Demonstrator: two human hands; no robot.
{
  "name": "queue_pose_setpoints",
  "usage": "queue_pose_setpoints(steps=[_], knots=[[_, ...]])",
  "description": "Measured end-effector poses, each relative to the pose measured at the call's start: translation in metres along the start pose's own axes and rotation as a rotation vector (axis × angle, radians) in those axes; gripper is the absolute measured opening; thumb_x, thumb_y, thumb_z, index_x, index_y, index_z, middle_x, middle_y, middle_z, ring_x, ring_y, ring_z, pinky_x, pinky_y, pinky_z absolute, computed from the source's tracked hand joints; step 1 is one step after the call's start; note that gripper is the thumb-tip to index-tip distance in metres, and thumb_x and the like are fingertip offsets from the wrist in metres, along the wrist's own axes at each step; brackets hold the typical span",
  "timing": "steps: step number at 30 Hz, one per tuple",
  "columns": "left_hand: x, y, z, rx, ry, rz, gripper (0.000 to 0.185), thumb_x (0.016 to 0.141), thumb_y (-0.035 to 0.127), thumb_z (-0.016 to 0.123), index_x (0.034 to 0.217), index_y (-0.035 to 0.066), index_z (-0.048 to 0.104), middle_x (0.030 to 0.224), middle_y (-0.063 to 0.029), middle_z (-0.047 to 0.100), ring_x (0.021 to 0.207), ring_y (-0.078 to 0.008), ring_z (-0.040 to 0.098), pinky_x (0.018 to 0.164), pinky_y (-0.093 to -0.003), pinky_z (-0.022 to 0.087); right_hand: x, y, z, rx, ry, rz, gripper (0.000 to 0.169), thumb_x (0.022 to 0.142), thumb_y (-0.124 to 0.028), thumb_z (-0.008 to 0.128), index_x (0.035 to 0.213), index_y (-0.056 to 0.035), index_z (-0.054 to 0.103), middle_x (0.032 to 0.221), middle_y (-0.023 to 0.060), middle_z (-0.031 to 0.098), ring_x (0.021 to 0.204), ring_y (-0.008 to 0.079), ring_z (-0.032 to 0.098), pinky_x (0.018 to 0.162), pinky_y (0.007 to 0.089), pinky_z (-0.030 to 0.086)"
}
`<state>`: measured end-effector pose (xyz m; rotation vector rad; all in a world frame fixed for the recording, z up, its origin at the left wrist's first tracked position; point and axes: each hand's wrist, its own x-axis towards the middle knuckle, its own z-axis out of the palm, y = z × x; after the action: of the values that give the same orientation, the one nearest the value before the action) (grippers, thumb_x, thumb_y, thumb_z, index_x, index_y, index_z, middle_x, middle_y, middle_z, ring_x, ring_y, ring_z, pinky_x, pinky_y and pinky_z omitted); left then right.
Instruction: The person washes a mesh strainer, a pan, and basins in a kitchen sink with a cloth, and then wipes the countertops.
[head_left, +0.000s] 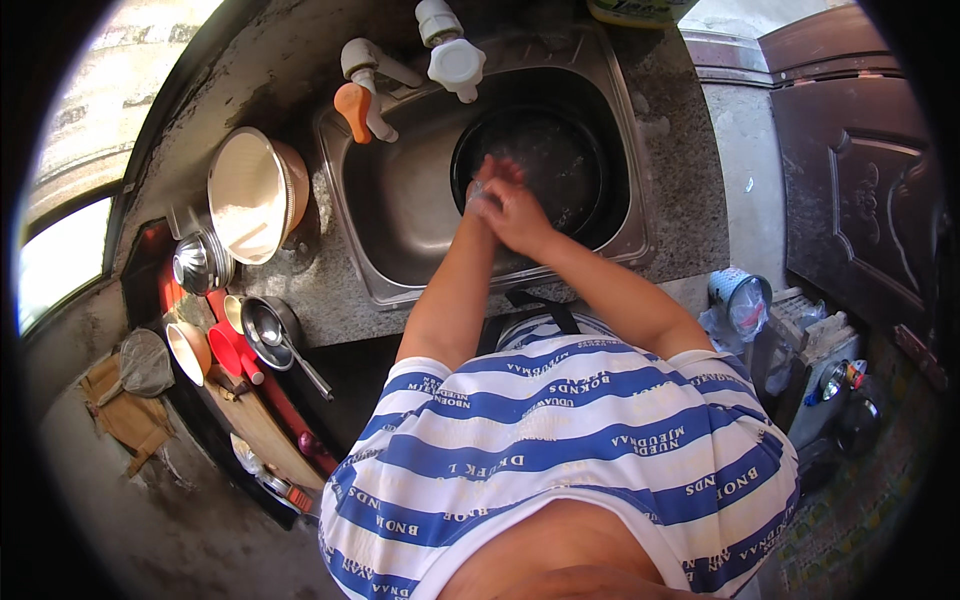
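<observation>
Both of my hands are over a round black basin (577, 217) in the right part of a stainless steel sink (397, 202). My left hand (500, 169) has its fingers spread and somewhat blurred, and nothing shows in it. Across its wrist lies my right hand (517, 214), fingers bent against the skin; their exact closure is unclear. Something clear and shiny, perhaps water, is at the left wrist. Liquid with a few bubbles appears in the basin. Above the sink are a white tap with an orange handle (353, 111) and a white valve knob (456, 64).
Left of the sink stand a large cream bowl (247, 196), stacked metal bowls (201, 262), a red ladle (232, 351) and a metal pan (268, 330). A wire strainer (147, 362) hangs further left. On the right are a bin (739, 292) and a dark door (862, 172).
</observation>
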<state>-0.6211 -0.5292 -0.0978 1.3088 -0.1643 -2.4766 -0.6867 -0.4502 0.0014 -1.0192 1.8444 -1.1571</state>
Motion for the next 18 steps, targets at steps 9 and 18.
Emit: queue_pose_setpoints(steps=[9,18], knots=[[-0.034,-0.006,0.058,-0.026,-0.019,0.020,0.031,0.093,0.039,0.050,0.096,0.010,0.058,0.092,-0.0067,0.062,0.084,-0.0223,0.060,0.072,-0.0345,0.049,0.041,-0.027,-0.048,-0.299,0.011,0.127,0.036,0.088,-0.037,0.049,0.078,-0.0068,0.065,0.080,0.0177,0.064,0.077,0.0368,0.062,0.069,0.0442,0.049],[-0.072,0.012,0.059,0.309,0.446,0.235,0.030,0.094,0.034,0.050,0.099,0.005,0.057,0.095,-0.0077,0.061,0.087,-0.0235,0.058,0.076,-0.0382,0.048,0.063,0.037,-0.063,-0.418,-0.028,0.185,0.039,0.090,-0.036,0.050,0.078,-0.0011,0.061,0.088,0.0213,0.064,0.087,0.0384,0.061,0.077,0.0460,0.048]])
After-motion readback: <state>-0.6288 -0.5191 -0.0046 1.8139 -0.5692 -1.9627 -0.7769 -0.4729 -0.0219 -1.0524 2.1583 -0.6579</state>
